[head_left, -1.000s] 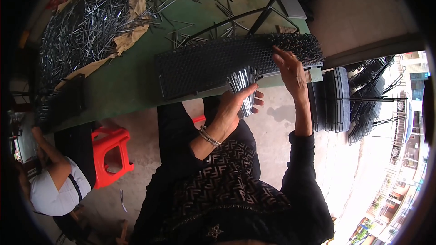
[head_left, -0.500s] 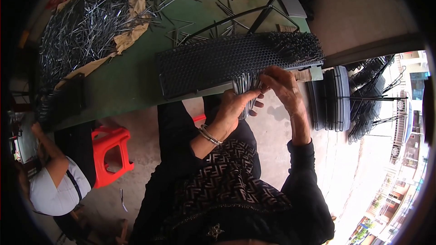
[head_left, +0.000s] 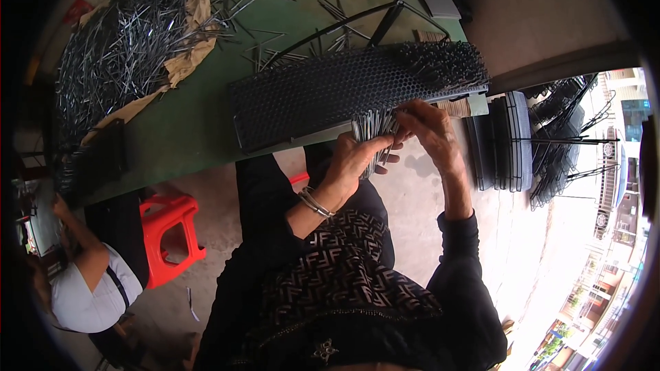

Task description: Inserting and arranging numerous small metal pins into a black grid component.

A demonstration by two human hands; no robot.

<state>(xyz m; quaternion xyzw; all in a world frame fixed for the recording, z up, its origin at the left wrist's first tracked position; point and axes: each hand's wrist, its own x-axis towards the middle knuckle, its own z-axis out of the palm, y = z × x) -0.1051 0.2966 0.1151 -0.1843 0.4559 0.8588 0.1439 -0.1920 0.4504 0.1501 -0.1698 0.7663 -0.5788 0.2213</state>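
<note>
A long black perforated board [head_left: 323,96] lies on the green table [head_left: 185,130], its right end filled with upright metal pins [head_left: 440,62]. My left hand [head_left: 354,158] grips a bundle of thin metal pins [head_left: 375,127] at the table's front edge. My right hand [head_left: 426,130] is at the top of that bundle, its fingertips pinching pins from it, just below the board's right part.
A heap of loose metal pins [head_left: 127,48] rests on brown paper at the back left. A black bent rod [head_left: 344,20] crosses the table. Stacked black wire racks [head_left: 522,141] stand to the right. A red stool [head_left: 168,230] and a seated person [head_left: 82,282] are at lower left.
My right hand came down from the board's right end to the bundle in my left hand. The left hand with the pins stayed nearly in place.
</note>
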